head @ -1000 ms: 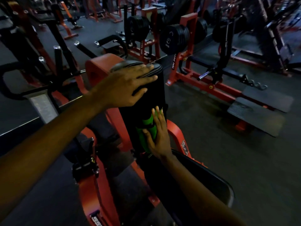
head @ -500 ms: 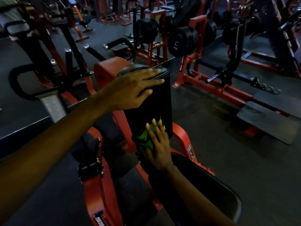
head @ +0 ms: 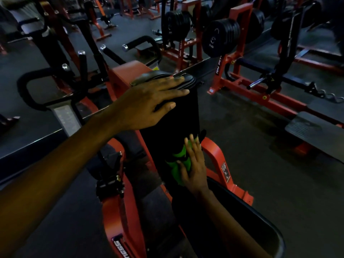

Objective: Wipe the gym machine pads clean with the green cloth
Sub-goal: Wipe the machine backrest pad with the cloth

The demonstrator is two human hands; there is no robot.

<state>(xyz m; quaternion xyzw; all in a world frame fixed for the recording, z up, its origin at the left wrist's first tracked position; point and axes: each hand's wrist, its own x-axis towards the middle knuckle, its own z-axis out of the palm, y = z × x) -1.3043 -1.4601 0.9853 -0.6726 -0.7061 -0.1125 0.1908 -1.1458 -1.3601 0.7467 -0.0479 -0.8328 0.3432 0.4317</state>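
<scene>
- Green cloth (head: 179, 161) is pressed flat against the black pad (head: 178, 118) under the right hand (head: 193, 166), fingers straight.
- Pad's top is steadied by the left hand (head: 149, 105), fingers spread, well above the cloth.

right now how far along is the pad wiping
Done: nothing provable; the dim light shows no clean patches. In hand: the right hand presses the green cloth flat against the lower part of the upright pad, while the left hand rests on its top edge. Left: likely the upper pad face and the seat pad below, neither touched by the cloth.
</scene>
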